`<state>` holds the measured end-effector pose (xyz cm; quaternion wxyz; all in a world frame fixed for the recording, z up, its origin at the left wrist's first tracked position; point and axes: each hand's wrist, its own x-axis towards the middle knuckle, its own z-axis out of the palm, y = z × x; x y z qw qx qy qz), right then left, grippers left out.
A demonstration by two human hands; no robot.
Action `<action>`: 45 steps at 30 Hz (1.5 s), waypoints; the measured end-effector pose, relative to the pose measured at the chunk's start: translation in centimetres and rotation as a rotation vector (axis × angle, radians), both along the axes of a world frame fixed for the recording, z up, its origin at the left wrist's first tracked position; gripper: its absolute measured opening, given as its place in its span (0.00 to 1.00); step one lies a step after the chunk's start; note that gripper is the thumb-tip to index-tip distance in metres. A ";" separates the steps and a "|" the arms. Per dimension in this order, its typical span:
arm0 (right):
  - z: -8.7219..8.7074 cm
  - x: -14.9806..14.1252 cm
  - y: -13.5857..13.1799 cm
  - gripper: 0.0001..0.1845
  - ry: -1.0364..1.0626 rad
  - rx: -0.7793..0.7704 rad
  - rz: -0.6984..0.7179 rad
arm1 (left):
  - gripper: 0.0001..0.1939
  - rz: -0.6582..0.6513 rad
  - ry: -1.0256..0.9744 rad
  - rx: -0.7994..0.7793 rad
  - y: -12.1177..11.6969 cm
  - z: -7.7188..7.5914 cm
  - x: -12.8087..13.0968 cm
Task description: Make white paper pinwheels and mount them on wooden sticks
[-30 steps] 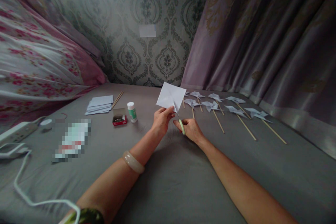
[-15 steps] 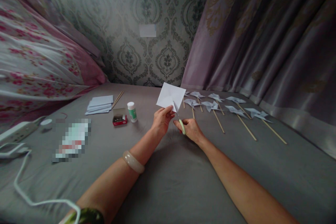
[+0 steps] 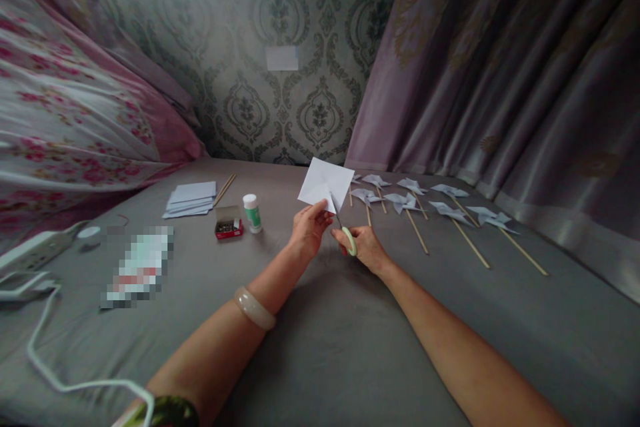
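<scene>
A white square sheet of paper (image 3: 325,180) is held up over the bed by my left hand (image 3: 309,227), its lower corner pinched between thumb and fingers. My right hand (image 3: 366,247) grips scissors (image 3: 352,241) with pale green handles. Their blades reach up into the paper at its lower edge, close to my left thumb. Just to the right, several white paper pinwheels (image 3: 400,201) on wooden sticks lie in rows.
Left of my hands stand a white-capped green bottle (image 3: 253,215) and an open red box of small metal pieces (image 3: 229,229). Behind them are a stack of white paper (image 3: 190,200) and wooden sticks (image 3: 225,191). A power strip (image 3: 35,250) with a white cable (image 3: 45,360) lies far left.
The scissor handles have shifted very slightly to the right and the blades show a little more. The paper and my left hand are almost unmoved.
</scene>
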<state>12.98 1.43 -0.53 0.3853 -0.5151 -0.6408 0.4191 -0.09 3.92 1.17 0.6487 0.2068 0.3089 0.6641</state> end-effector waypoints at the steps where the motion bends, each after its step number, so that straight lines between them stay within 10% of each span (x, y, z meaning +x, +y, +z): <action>1: 0.1 0.0 0.0 0.25 0.002 -0.004 -0.002 | 0.08 0.000 0.001 0.002 0.0 -0.1 0.0; 26: -0.4 0.2 0.1 0.24 -0.172 0.009 0.035 | 0.12 0.105 0.055 -0.005 0.4 -0.5 -0.5; 31: -0.4 1.5 1.3 0.22 0.010 0.122 -0.225 | 0.08 0.223 0.106 -0.049 1.2 -1.1 -1.6; 45: 0.9 3.7 2.3 0.19 0.289 0.175 -0.267 | 0.02 -0.016 0.360 0.046 0.7 -2.6 -1.0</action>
